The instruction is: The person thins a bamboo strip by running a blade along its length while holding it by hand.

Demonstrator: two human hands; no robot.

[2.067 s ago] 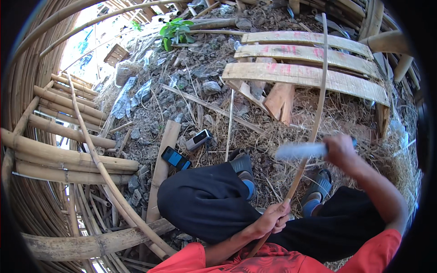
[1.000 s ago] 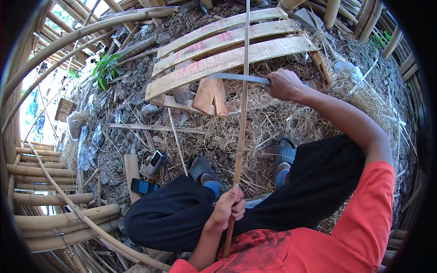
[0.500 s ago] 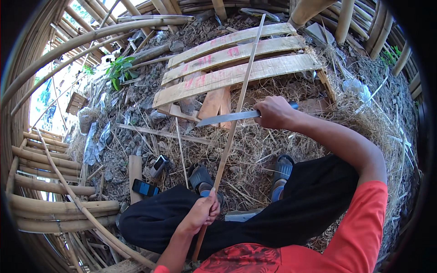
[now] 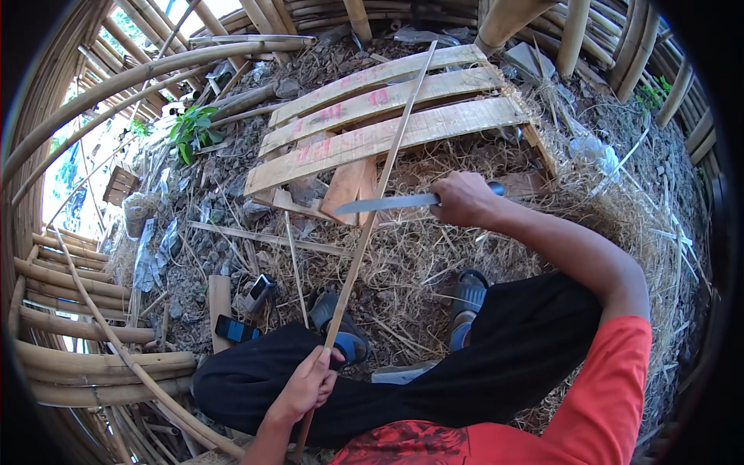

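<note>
My left hand (image 4: pixel 308 381) is closed round the lower part of a long, thin bamboo strip (image 4: pixel 358 256). The strip slants up and away from me, its far end over a slatted wooden pallet (image 4: pixel 341 159). In my right hand (image 4: pixel 463 199) is a long-bladed knife (image 4: pixel 391 203), gripped by its dark handle, whose butt shows past the fist. The blade points left and lies across the strip around its middle. From this view I cannot tell how deep the edge sits against the strip.
A phone (image 4: pixel 237 329) and a small boxy device (image 4: pixel 260 293) lie left of my feet, near a flat bamboo piece (image 4: pixel 219 304). Bent bamboo poles (image 4: pixel 116 85) arch along the left. Stacked bamboo (image 4: pixel 105 360) stands lower left. Dry straw (image 4: pixel 422 260) covers the ground.
The view has shifted slightly, moving the scene left. My left hand sits a little lower and further left with the strip. The blade is still across the strip.
</note>
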